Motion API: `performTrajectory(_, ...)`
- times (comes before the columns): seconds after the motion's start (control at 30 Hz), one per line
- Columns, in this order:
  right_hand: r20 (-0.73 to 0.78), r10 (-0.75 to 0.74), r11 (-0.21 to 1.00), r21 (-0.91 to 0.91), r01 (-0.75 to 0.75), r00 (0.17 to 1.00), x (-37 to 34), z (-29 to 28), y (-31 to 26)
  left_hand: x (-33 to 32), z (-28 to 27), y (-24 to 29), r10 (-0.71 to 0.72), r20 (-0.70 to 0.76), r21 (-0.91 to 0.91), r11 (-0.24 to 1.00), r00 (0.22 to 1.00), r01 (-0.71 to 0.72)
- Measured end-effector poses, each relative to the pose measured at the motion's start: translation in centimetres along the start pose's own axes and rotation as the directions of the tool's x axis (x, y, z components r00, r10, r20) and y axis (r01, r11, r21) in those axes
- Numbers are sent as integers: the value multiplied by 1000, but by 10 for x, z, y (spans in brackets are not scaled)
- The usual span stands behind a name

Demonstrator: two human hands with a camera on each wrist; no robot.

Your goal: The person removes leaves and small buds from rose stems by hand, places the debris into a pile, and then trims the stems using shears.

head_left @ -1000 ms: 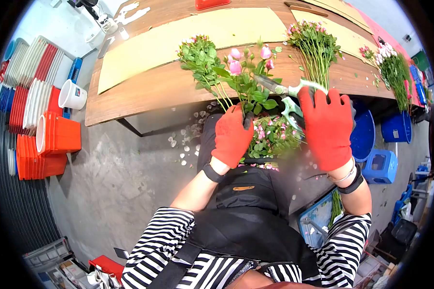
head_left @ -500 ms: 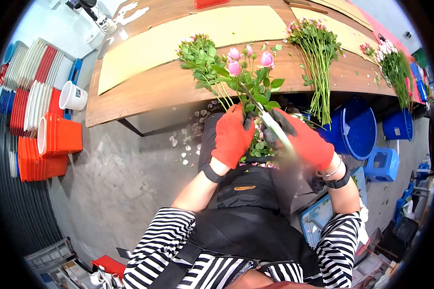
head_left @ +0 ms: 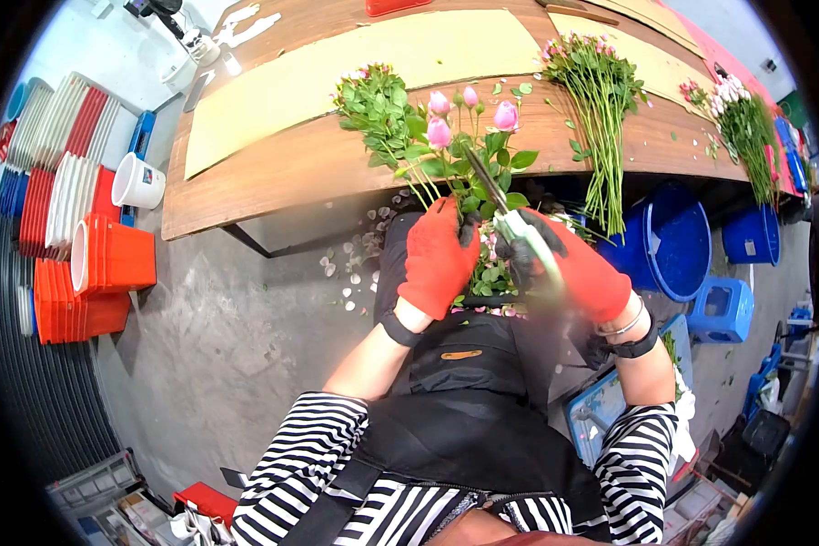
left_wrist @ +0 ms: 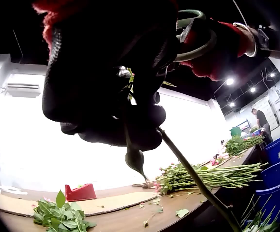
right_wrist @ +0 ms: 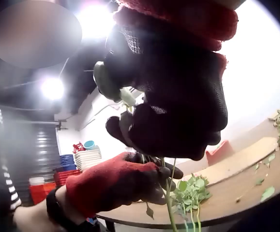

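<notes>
The left hand, in a red glove with dark palm, grips a rose stem; in the left wrist view the stem runs down to the right from its curled fingers. Above that hand stand pink roses with green leaves. The right hand holds pale green-handled pruning shears, their blades pointing up into the leaves. In the right wrist view the right hand is above the left hand, its fingers curled around the handles. Whether the blades touch a stem cannot be told.
A wooden table bears cardboard, a leafy bunch and a long-stemmed bunch. Blue buckets and a blue stool stand at the right. Orange crates are at the left.
The right hand has come left and down from beside the roses, bringing the shears among the leaves near the left hand. The left hand has stayed nearly still while the roses shifted slightly.
</notes>
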State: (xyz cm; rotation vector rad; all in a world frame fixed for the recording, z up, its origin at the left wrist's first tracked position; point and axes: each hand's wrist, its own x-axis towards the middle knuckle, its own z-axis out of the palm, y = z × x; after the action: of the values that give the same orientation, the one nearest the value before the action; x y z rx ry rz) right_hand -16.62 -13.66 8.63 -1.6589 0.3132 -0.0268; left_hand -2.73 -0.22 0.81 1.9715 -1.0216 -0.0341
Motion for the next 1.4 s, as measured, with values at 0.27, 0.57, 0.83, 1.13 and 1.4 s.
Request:
performTrajectory(0.27, -259, 51, 892, -422, -160, 965, 5, 3, 16, 0, 3, 5, 36, -58, 95, 995, 998, -30)
performTrajectory(0.57, -275, 31, 907, -397, -143, 961, 10, 2, 24, -1, 5, 3, 22, 0, 154, 988, 1000, -22)
performTrajectory(0.83, -233, 45, 962, -253, -105, 971, 12, 7, -1, -4, 4, 8, 0, 4, 145, 989, 1000, -1)
performTrajectory(1.13, -329, -495, 513, -858, -35, 805, -20, -12, -14, -1, -9, -25, -240, 249, -577, 741, 938, 343)
performTrajectory(1.4, -132, -674, -59, -971, -231, 726, -18, -39, -21, 1, -15, -38, -351, 517, -639, 448, 781, 625)
